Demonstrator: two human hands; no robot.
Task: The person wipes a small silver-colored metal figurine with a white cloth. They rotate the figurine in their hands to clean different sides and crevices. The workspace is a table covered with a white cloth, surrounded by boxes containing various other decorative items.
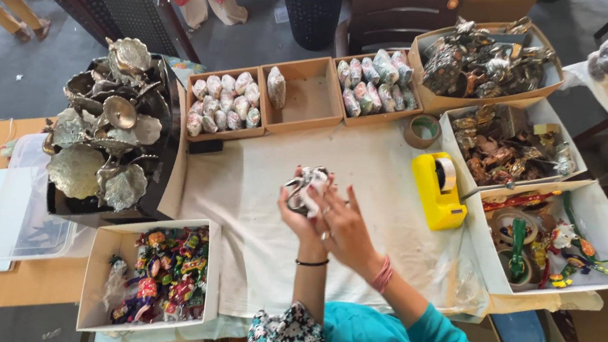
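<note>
Both my hands are raised over the white cloth (364, 162) on the table. My left hand (298, 215) holds a small silver metal piece half wrapped in printed paper (307, 186). My right hand (346, 231) presses against the wrap from the right, fingers spread, rings on two fingers. A black bangle is on my left wrist, pink threads on my right.
A yellow tape dispenser (437, 191) and a tape roll (422, 130) lie to the right. Three brown boxes (304, 97) at the back hold wrapped pieces. Metal leaf-shaped dishes (106, 137) pile at left. A white box of colourful items (160, 272) sits near left; boxes of ornaments (557, 240) at right.
</note>
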